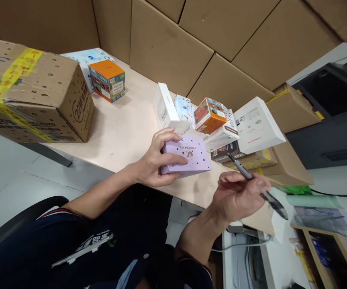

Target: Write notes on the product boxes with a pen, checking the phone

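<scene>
My left hand [157,160] grips a small lilac box [188,154] printed with dots and lettering, holding it just above the near edge of the pale table [122,132]. My right hand [238,194] is closed around a dark pen [256,186], whose tip points up and left toward the box and the pile behind it. Just beyond the lilac box lies a heap of small cartons: a white upright box [165,108], a pale blue packet [184,109], an orange box [209,115] and a large white flat box [258,124].
A big brown carton with yellow tape [31,92] sits at the table's left end, with an orange-and-teal box [107,79] and a light blue package [86,58] behind it. Cardboard panels [173,48] wall the back. A flat brown carton [284,164] and a low shelf [327,237] are at right.
</scene>
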### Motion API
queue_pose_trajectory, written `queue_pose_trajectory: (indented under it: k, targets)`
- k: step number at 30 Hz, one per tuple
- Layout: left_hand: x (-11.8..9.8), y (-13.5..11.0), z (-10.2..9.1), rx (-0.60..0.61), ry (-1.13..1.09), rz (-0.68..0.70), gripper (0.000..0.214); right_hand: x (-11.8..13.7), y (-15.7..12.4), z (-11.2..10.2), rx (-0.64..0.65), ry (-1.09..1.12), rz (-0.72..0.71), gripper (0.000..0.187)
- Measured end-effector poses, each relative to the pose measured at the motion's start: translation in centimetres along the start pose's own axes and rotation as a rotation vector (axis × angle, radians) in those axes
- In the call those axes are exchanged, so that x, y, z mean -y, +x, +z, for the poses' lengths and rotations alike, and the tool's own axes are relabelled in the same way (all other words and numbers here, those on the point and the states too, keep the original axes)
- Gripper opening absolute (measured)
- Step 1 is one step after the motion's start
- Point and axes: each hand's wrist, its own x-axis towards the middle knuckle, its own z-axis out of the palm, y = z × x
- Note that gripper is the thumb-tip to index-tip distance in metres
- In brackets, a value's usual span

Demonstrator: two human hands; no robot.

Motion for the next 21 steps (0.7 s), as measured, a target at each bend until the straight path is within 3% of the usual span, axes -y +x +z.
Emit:
queue_pose_trajectory:
  k: [3,8,15,21]
  targets:
    - [0.3,-1.0,0.8,-0.084,0.017,0.004,0.049,0.9,0.7,2.1,0.080,0.028,-0.045,0.020]
    - [0.5,-1.7,1.3,-0.118,0.046,0.033,0.052,1.1,0.8,4.7,0.273,-0.071,0.024,0.028]
    - [0.4,-1.7,1.4,-0.158,0.040,0.035,0.052,0.6,0.5,5.1,0.316,-0.262,-0.130,0.034]
    - [0.5,-1.8,1.5,-0.161,0.025,0.024,0.050,0.7,0.6,5.2,0.367,-0.344,-0.127,0.042]
